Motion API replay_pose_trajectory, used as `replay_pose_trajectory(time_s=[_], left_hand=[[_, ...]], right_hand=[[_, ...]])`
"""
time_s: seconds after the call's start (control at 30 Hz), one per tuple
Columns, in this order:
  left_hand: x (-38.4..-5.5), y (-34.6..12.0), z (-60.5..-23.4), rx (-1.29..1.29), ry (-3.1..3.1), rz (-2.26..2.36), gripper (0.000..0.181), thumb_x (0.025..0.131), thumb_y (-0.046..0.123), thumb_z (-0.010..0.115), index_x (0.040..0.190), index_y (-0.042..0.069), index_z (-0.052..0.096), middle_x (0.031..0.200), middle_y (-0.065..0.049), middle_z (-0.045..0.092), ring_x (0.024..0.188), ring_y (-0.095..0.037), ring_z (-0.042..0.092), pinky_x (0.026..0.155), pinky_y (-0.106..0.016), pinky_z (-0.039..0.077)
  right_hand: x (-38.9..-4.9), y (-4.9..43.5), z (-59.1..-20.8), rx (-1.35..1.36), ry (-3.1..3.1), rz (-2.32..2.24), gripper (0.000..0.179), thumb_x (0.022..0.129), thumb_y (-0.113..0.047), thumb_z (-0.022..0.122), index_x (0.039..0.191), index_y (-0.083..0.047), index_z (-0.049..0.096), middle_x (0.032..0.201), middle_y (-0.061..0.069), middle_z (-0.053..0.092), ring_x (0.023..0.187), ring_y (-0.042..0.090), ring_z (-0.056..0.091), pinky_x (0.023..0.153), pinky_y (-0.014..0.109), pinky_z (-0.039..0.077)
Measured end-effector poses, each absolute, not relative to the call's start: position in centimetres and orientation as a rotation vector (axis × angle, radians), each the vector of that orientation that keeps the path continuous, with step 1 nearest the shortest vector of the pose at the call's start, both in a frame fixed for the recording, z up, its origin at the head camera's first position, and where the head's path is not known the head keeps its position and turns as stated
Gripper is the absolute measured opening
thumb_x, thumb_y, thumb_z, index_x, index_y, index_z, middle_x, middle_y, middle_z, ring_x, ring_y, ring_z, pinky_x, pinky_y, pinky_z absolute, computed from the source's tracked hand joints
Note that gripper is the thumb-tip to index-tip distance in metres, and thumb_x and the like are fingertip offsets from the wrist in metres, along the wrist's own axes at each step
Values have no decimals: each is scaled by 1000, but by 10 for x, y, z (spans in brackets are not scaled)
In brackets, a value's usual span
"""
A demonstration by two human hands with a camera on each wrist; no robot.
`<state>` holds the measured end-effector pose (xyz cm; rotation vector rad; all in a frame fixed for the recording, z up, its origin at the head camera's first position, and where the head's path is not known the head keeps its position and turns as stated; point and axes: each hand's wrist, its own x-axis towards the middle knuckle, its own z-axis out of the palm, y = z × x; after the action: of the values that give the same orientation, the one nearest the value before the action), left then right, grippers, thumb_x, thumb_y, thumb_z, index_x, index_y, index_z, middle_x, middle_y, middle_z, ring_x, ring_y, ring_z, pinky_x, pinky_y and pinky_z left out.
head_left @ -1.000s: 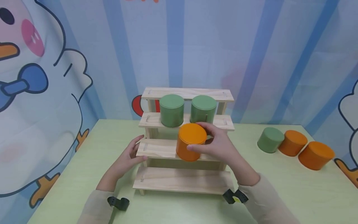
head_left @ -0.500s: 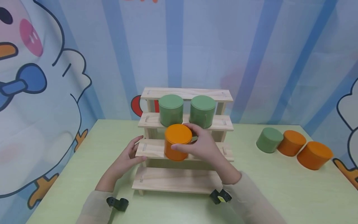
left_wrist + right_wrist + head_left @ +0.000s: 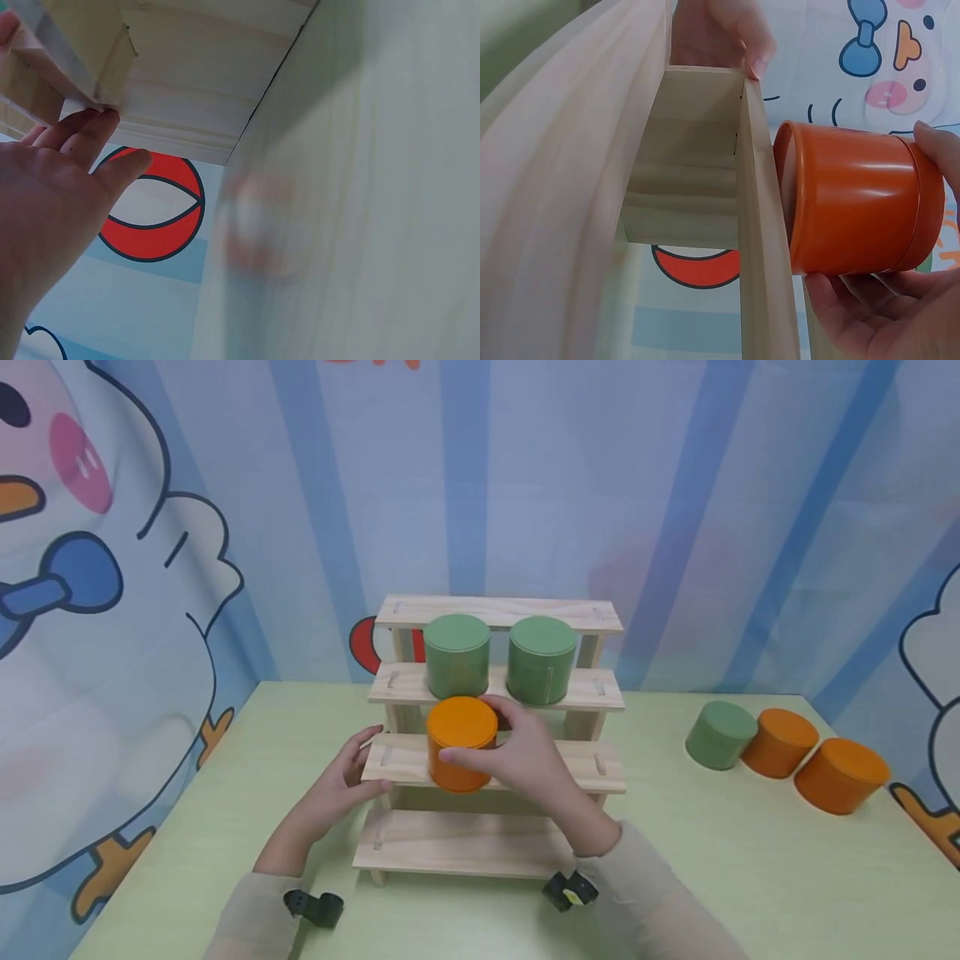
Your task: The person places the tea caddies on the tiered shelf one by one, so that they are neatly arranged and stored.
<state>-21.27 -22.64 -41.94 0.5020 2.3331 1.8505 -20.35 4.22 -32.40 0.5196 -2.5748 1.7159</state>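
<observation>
My right hand (image 3: 528,764) grips an orange round lidded tin (image 3: 457,747) between thumb and fingers, lid up. In the head view the tin stands over the left half of the second-lowest board of a stepped wooden rack (image 3: 465,843). Its base is right at that board in the right wrist view, where fingers (image 3: 847,311) curl under one side of the orange tin (image 3: 855,199). At the rack's left end, my left hand (image 3: 337,793) holds the same board, thumb in front and fingers behind. Two green tins, left (image 3: 457,657) and right (image 3: 542,660), stand one board higher.
On the table (image 3: 750,860) to the right, a green tin (image 3: 722,735) and two orange tins, one nearer (image 3: 842,777) and one farther (image 3: 780,743), stand in a row. A cartoon-printed blue striped cloth (image 3: 540,485) hangs right behind the table.
My right hand has slid the orange tin leftward along the board, slowing lately. My left hand stays at the rack's left end, and the other tins have not moved.
</observation>
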Motion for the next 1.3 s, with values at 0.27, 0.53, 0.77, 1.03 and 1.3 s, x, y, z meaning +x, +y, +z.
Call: replay_pose_trajectory(time_s=[0.27,0.53,0.77,1.03,1.3], left_hand=[[-213,-227,-421,505,2325,1860,79,92,12,63,152,9,12,152,-24,30,129,-43,40,108,-58,32],[-212,-226,-420,505,2321,1863,78,92,12,62,152,8,12,152,-24,30,127,-42,42,107,-58,32],[-212,-227,-420,503,2327,1862,77,92,12,62,152,8,13,152,-24,30,126,-41,43,107,-58,32],[-212,-226,-420,543,2322,1869,76,92,11,62,151,7,13,151,-24,31,125,-40,44,106,-55,35],[-212,-226,-420,548,2319,1878,77,92,10,62,151,7,13,151,-24,32,125,-39,45,106,-53,36]], right_hand=[[-205,37,-326,480,-2584,1678,73,67,-37,87,129,-13,57,119,-1,62,101,18,60,85,36,54],[-206,34,-328,462,-2580,1645,75,67,-40,87,129,-14,56,118,-2,63,102,17,60,87,38,52],[-204,32,-328,471,-2555,1640,74,68,-39,86,130,-12,56,118,0,64,102,18,60,87,38,53],[-203,34,-330,502,-2544,1633,71,69,-40,85,129,-14,57,118,-3,63,103,17,59,88,39,52],[-197,46,-327,514,-2579,1578,75,71,-41,84,134,-13,53,123,-2,61,107,19,59,85,38,54]])
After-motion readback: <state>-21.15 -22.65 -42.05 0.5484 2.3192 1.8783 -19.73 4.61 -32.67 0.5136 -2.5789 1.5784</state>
